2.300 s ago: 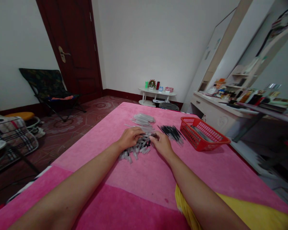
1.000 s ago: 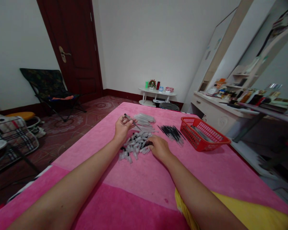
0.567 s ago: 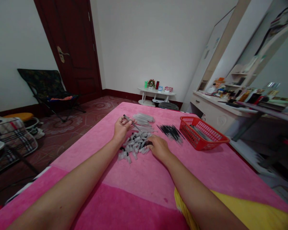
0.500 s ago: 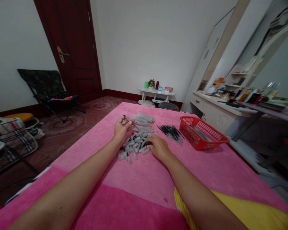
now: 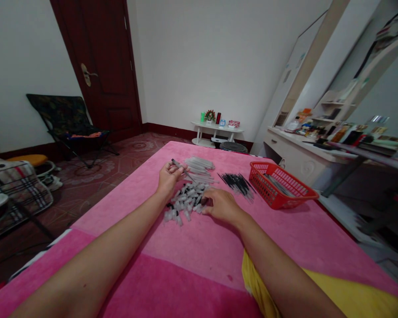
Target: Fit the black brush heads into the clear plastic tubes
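My left hand [image 5: 167, 180] is closed around a slim pen [image 5: 174, 162] with a dark upper end; the pen slants down to the right over the pile. Beneath and between my hands lies a heap of small clear and black pen caps [image 5: 182, 205]. At the heap's right edge, my right hand [image 5: 223, 205] curves its fingers over the caps, with a gap between thumb and fingers. Whether a cap touches its fingertips is hard to make out. Beyond the heap rests a stack of clear pen barrels [image 5: 199, 165]. To their right, thin black-ended refills [image 5: 238, 183] lie in a bunch.
A red plastic basket [image 5: 285, 204] holding grey, slender pieces stands at the table's right. Pink cloth [image 5: 179, 247] covers the table. Yellow fabric [image 5: 338, 282] lies near my right forearm. A cluttered dresser [image 5: 305, 152] stands right, a folding chair [image 5: 63, 117] left.
At the caps, my right hand has shifted slightly and its thumb has moved down, widening the gap to the fingers. My left hand keeps the pen in nearly the same place.
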Motion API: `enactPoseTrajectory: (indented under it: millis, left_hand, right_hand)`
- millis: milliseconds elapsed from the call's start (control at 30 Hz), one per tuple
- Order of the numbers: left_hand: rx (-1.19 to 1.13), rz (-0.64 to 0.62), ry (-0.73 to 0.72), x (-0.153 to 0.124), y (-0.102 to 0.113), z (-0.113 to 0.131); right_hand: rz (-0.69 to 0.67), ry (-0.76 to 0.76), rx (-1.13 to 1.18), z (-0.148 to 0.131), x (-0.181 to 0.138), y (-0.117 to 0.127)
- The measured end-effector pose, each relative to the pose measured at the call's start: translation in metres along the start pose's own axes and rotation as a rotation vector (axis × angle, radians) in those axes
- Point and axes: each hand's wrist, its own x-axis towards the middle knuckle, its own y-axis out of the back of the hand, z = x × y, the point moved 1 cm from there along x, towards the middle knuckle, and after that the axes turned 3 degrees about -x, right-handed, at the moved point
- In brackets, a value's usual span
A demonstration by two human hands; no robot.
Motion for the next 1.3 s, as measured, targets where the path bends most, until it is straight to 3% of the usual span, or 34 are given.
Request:
enactPoseTrajectory:
  millis: [267,367,467,633,933,1300]
  left_hand:
    - [-0.032,-0.012,0.003,0.000,0.002,-0.003]
    - [-0.057,0.005,0.026,0.000,0.000,-0.004]
    - [-0.098,0.024,0.074,0.000,-0.004,-0.005]
    - [-0.129,-0.004,0.136,-0.004,-0.014,-0.009]
    - [-0.141,-0.042,0.193,-0.011,-0.023,-0.010]
    - [-0.136,-0.063,0.269,-0.015,-0.024,-0.013]
  right_hand:
    - [-0.094,-0.002,0.206,0.023,0.005,-0.012]
    - [0.012,-0.060,0.408,0.029,0.008,-0.013]
    - [0.159,-0.223,0.708,0.030,0.012,-0.015]
    - [0.223,-0.369,0.978,0.026,0.015,-0.021]
    - [0.290,-0.357,0.941,0.029,0.016,-0.023]
    - [0.439,-0.242,0.587,0.026,0.016,-0.017]
